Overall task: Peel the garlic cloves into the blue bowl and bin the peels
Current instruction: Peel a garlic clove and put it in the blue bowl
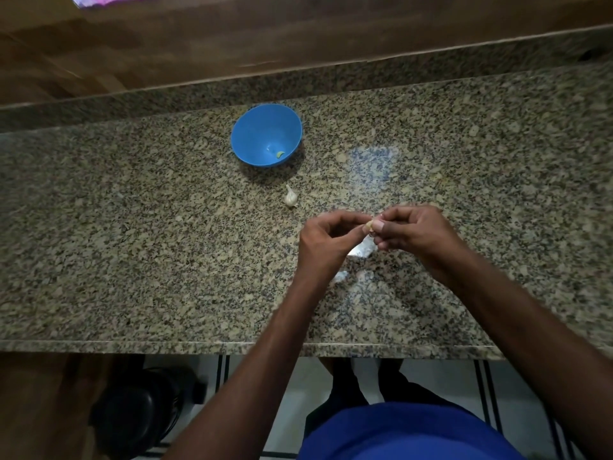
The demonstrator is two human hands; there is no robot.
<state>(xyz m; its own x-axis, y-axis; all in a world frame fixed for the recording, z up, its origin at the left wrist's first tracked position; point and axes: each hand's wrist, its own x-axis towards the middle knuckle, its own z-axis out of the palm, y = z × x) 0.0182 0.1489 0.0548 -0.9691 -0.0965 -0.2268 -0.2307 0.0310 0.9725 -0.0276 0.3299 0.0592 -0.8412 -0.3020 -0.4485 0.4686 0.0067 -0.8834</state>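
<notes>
A blue bowl (265, 127) stands on the granite counter (132, 244) with one peeled clove (280, 155) at its bottom. In front of the bowl lies a garlic bulb (290, 196). Above the counter's middle my left hand (326, 237) and my right hand (414, 232) meet, both pinching a small garlic clove (370, 224) between their fingertips. White peels (361, 249) lie on the counter under my hands, with another scrap of peel (341, 276) a little nearer to me.
A raised granite ledge and a wooden wall (298, 34) run behind the counter. Below the counter's front edge, a dark round object (139, 413) stands on the floor at the left.
</notes>
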